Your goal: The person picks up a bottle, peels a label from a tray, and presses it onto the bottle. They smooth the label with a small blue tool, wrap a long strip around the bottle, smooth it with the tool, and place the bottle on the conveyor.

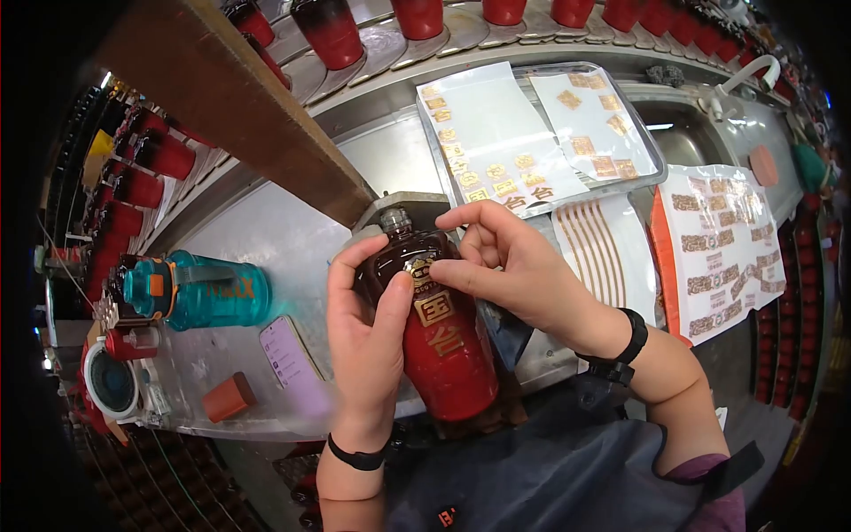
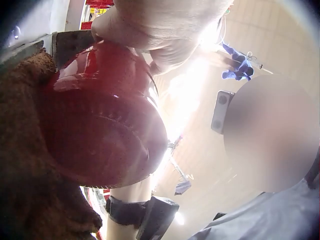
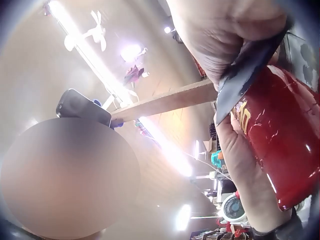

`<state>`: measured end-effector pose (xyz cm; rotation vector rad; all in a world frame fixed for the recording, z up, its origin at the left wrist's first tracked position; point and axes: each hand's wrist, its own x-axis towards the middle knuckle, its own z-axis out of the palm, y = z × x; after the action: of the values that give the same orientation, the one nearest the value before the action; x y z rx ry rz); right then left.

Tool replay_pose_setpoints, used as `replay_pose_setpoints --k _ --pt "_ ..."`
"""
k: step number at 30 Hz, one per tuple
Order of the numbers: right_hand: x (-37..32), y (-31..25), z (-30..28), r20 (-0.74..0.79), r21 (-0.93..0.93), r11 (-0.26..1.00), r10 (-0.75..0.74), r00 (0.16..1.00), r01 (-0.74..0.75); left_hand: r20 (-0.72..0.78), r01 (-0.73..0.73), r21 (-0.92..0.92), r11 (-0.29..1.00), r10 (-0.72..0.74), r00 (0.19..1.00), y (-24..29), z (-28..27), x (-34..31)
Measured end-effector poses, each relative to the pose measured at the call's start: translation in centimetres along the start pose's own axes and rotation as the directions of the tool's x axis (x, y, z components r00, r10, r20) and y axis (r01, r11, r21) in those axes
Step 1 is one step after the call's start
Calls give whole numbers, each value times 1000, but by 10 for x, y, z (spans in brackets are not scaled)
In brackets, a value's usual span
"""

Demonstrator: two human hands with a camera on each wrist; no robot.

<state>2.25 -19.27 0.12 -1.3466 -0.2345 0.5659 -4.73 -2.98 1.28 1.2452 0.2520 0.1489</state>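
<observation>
Fingers of the left hand (image 1: 362, 326) curl round the shoulder of the red bottle (image 1: 454, 377), toward six o'clock in the head view, its neck toward eleven. Right hand (image 1: 510, 262): forefinger and thumb parted, thumb touching the gold emblem (image 1: 418, 270); remaining fingers appear curled on a dark flat piece (image 3: 245, 82). Uneven thumb pressure could skew the emblem; a slack left grip could let the bottle roll.

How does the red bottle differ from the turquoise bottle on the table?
The red bottle is glossy red, darker toward its neck; the turquoise bottle is blue-green with orange lettering. The red bottle's neck is narrow, while the turquoise bottle has a wide lid. The left hand holds the red bottle; no hand touches the turquoise bottle. Both carry lettering.
</observation>
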Motion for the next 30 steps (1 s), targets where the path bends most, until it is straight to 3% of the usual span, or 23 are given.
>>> replay_pose_setpoints --k 3,6,12,16,18,20,22,24,26,28,30 --pt "-2 -6 -2 11 51 997 57 998 -57 3 2 -17 1000 -2 1000 1 -1 0" --pt "-1 -13 -8 -85 15 994 109 990 -108 3 27 -62 998 -27 1000 1 -2 1" --pt "5 -8 -28 -26 232 952 214 976 -202 23 15 8 1000 -15 1000 2 2 1" --pt "2 -25 -26 51 346 921 170 984 -178 33 8 1 1000 -8 999 -1 -2 2" --pt "0 -32 -19 -25 178 979 109 994 -103 39 1 -5 1000 -1 999 -1 -3 2" --pt "-4 -39 -13 5 196 977 85 996 -84 18 6 -29 1000 -6 1000 0 -3 1" --pt "-6 -39 -12 72 -42 999 14 997 -11 21 1 -23 1000 -1 1000 -1 -4 2" --pt "-5 -52 -18 -48 -125 990 60 997 -66 14 -3 -24 1000 3 1000 -1 -5 1" --pt "-3 -55 -27 -110 -146 989 -10 994 -6 53 -27 -5 1000 27 998 -2 -6 0" --pt "-10 -62 -17 -101 -162 986 21 995 -37 43 -43 4 999 43 998 -2 -7 1" --pt "-12 -50 -10 83 -315 939 -117 990 137 33 -59 16 998 59 998 -2 -9 1"
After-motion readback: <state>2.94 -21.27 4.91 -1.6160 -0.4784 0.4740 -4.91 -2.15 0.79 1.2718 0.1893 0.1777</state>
